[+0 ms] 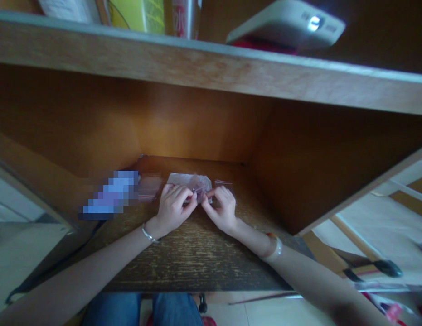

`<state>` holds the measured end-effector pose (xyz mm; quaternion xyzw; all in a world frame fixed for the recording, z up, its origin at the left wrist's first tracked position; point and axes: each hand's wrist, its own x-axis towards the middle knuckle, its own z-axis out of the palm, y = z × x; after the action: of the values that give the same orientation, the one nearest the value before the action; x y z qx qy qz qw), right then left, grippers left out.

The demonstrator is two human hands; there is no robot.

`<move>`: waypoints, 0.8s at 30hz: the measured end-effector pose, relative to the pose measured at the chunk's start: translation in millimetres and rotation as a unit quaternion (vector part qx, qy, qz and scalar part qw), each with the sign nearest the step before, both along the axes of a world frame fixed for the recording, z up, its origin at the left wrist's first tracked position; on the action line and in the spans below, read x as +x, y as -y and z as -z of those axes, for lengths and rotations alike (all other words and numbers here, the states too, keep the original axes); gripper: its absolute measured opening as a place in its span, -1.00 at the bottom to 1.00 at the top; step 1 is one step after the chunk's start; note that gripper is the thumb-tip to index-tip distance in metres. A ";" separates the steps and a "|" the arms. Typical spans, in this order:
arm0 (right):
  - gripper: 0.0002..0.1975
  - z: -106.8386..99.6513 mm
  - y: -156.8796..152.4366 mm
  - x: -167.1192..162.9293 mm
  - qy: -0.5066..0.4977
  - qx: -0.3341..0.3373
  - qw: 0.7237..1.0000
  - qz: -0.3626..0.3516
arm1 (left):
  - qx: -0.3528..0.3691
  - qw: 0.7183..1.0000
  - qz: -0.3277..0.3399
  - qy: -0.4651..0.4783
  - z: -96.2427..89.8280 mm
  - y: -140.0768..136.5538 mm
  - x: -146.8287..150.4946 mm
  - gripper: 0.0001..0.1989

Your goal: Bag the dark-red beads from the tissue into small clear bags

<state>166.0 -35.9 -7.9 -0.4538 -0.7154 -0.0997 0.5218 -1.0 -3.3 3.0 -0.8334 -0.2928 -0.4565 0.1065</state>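
Note:
My left hand (pixel 175 206) and my right hand (pixel 222 208) meet over the worn dark desktop, fingers closed in a pinch. Between the fingertips is a small clear plastic bag (pixel 198 186) with a purplish tint; its contents are too blurred to make out. Under and behind it lies a white sheet or packet (pixel 179 178), partly covered by my left hand. To the left rest several flat clear plastic bags (pixel 150 185). Just beyond my right hand, another clear bag (pixel 223 182) shows its edge.
A pixelated blue object (pixel 110 197) lies on the left of the desktop (pixel 197 253). Overhead runs a wooden shelf (pixel 197 68), where a phone (pixel 288 25) with its light on sticks out. Wooden side walls enclose the space. A ladder-like frame stands at right.

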 end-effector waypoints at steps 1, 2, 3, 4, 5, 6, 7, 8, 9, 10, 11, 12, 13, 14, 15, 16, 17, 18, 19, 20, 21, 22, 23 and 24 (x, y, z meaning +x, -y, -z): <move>-0.87 0.0 0.0 0.3 -0.002 0.009 1.000 -0.001 | 0.006 1.000 0.003 -0.006 0.4 0.2 0.6 -0.82; -0.90 0.0 0.2 0.5 0.004 0.017 1.000 -0.007 | 0.011 1.000 0.007 -0.014 0.7 0.7 1.4 -0.81; -0.92 -0.2 0.6 0.5 0.017 0.021 1.000 -0.016 | 0.017 1.000 0.011 -0.021 0.9 1.4 2.3 -0.81; -0.93 -0.4 1.1 0.3 0.031 0.022 0.999 -0.027 | 0.021 0.999 0.015 -0.028 1.0 2.0 3.0 -0.81; -0.93 -0.5 1.5 0.2 0.042 0.018 0.998 -0.036 | 0.024 0.999 0.019 -0.035 0.9 2.6 3.7 -0.81; -0.92 -0.6 1.8 0.0 0.046 0.011 0.998 -0.043 | 0.025 0.999 0.023 -0.040 0.8 3.1 4.0 -0.82; -0.91 -0.6 1.8 0.0 0.043 0.002 0.998 -0.049 | 0.027 0.998 0.027 -0.043 0.6 3.3 4.1 -0.82; -0.90 -0.3 1.3 0.2 0.036 -0.005 0.998 -0.056 | 0.029 0.998 0.033 -0.046 0.4 3.5 4.0 -0.83; -0.89 0.2 0.5 0.6 0.026 -0.008 0.998 -0.065 | 0.031 0.998 0.038 -0.046 0.2 3.5 3.7 -0.84; -0.88 1.0 -0.7 1.3 0.020 -0.010 0.997 -0.074 | 0.033 0.997 0.043 -0.046 0.1 3.5 3.2 -0.86; -0.86 2.0 -2.2 2.2 0.018 -0.011 0.996 -0.082 | 0.036 0.997 0.047 -0.045 0.1 3.5 2.6 -0.88; -0.85 3.1 -3.7 3.1 0.018 -0.011 0.996 -0.088 | 0.041 0.997 0.050 -0.044 -0.1 3.6 1.8 -0.89; -0.83 4.4 -5.0 3.9 0.020 -0.011 0.996 -0.090 | 0.046 0.997 0.052 -0.042 -0.3 3.8 1.0 -0.91; -0.80 5.5 -6.2 4.6 0.022 -0.014 0.996 -0.088 | 0.050 0.996 0.054 -0.040 -0.6 4.2 0.1 -0.93; -0.78 6.6 -7.1 5.0 0.022 -0.019 0.996 -0.084 | 0.050 0.996 0.058 -0.040 -1.2 4.7 -0.7 -0.94; -0.75 7.4 -7.7 5.2 0.022 -0.025 0.996 -0.077 | 0.046 0.996 0.062 -0.042 -1.9 5.1 -1.5 -0.88; -0.74 8.0 -8.1 5.1 0.022 -0.032 0.997 -0.068 | 0.039 0.996 0.066 -0.049 -2.7 5.4 -2.0 -0.78; -0.72 8.4 -8.2 5.0 0.023 -0.038 0.997 -0.059 | 0.028 0.995 0.068 -0.061 -3.5 5.3 -2.4 -0.65; -0.72 8.7 -8.3 4.8 0.025 -0.042 0.997 -0.053 | 0.016 0.995 0.064 -0.075 -4.0 4.8 -2.5 -0.53; -0.71 9.0 -8.5 4.7 0.029 -0.044 0.997 -0.052 | 0.005 0.994 0.057 -0.089 -4.2 3.7 -2.4 -0.43; -0.70 9.4 -8.8 4.7 0.033 -0.045 0.997 -0.056 | -0.004 0.994 0.047 -0.101 -4.0 2.1 -2.3 -0.36; -0.69 9.9 -9.2 4.7 0.035 -0.044 0.996 -0.063 | -0.012 0.993 0.038 -0.108 -3.4 0.1 -2.2 -0.33; -0.69 10.4 -9.9 4.9 0.033 -0.042 0.996 -0.069 | -0.017 0.993 0.031 -0.113 -2.5 -2.1 -2.2 -0.31; -0.68 10.9 -10.7 5.2 0.028 -0.040 0.996 -0.076 | -0.018 0.993 0.029 -0.114 -1.5 -4.4 -2.4 -0.31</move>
<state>171.2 -25.2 -18.8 -0.4162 -0.7654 -0.0435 0.4889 -3.4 1.1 4.5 -0.8900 -0.2630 -0.3558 0.1106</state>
